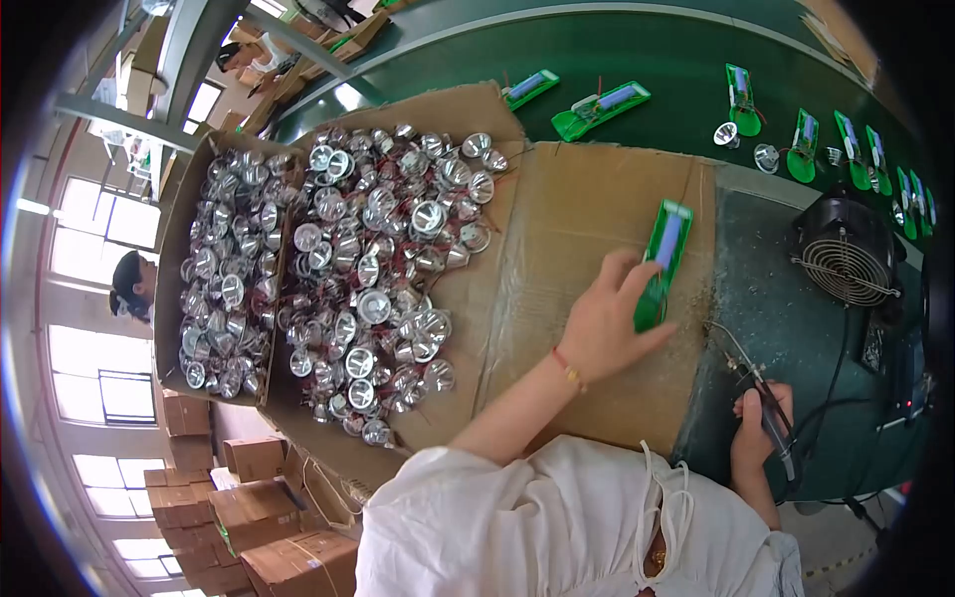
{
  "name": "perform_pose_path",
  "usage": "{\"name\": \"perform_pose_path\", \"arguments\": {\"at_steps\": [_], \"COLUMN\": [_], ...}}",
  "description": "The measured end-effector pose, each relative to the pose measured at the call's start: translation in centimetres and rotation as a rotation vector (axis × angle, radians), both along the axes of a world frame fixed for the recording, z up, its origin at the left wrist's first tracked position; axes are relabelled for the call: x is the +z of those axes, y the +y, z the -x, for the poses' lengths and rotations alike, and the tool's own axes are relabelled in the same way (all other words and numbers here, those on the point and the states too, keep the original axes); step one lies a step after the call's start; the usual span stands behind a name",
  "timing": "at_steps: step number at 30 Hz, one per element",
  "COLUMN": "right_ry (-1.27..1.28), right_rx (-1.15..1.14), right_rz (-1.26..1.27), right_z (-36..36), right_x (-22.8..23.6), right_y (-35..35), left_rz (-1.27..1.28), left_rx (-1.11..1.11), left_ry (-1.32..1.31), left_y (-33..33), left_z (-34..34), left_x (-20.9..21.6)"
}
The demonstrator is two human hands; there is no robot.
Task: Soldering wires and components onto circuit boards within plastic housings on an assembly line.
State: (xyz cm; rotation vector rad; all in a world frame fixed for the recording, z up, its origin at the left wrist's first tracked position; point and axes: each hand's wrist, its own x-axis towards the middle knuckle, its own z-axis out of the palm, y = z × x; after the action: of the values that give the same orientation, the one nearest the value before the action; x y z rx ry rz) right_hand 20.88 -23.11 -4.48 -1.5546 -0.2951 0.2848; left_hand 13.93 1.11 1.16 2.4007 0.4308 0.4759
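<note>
So the hands are well apart: left hand [605, 326] is spread over this green casing [665, 264] near the right edge of the cardboard sheet [587, 219], can't tell if it's gripping. Right hand [760, 416]'s wrapped round a soldering iron [786, 453] by the worktop [686, 60]'s near edge.

A box [171, 298] of reflectors [232, 290] stands at the left of the frame; a second box [468, 303], also holding reflectors, adjoins its right side. Right of that, cardboard [567, 209] covers the bench [448, 55], with a casing [670, 237] on it beside the left hand [607, 323]. More casings [804, 144] line the bench at upper right, above the fan [846, 267]. The iron [772, 418] is in the right hand [758, 428], lower right. Cartons [269, 502] stack at lower left.
</note>
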Motion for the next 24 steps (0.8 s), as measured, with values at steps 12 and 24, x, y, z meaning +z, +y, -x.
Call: {"name": "perform_pose_path", "arguments": {"at_steps": [12, 24], "right_ry": [-0.188, -0.153], "right_rx": [-0.013, -0.008], "right_rz": [-0.034, -0.036], "right_z": [1.6, 2.6], "right_x": [0.7, 1.9], "right_y": [0.1, 0.5], "left_rz": [-0.803, -0.553], "left_rx": [0.881, 0.842], "left_ry": [0.294, -0.011], "left_y": [13.8, 8.6], "left_z": [7.7, 9.6], "left_x": [-1.0, -0.4]}}
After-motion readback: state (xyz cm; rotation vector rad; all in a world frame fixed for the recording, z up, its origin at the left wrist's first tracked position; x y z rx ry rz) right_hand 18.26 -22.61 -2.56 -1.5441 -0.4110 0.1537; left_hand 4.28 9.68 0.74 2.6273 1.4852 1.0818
